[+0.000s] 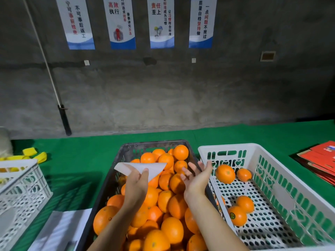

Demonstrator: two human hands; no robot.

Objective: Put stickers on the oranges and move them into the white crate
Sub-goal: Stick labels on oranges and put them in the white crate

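Nearest the camera, both forearms reach forward over the dark crate (116, 165), which is heaped with unlabelled oranges (169, 198). The left hand (136, 183) pinches a white sticker sheet (143, 168) between thumb and fingers; the sheet is tilted, its long axis running left to right above the pile. The right hand (196, 178) is released, palm up, fingers spread, holding nothing, and sits at the shared boundary of the two crates.

Just right of its fingertips an orange (225, 173) with a small green mark on its skin appears to hang above the floor of the white crate (290, 187), apparently in free fall, though contact with the far wall cannot be excluded. A smaller orange (244, 175) lies beside it; two more (241, 211), the nearer one bearing a round sticker, rest nearer the camera in the same crate.

The governing relation: the next fruit lies directly below and left of the empty right hand, while the sheet is just beside that hand to its left. The right hand is judged the nearer for both peeling and picking.

Farther off: a green table covering (81, 160), a second white crate (23, 187) at the left, red cartons (319, 160) at the right.
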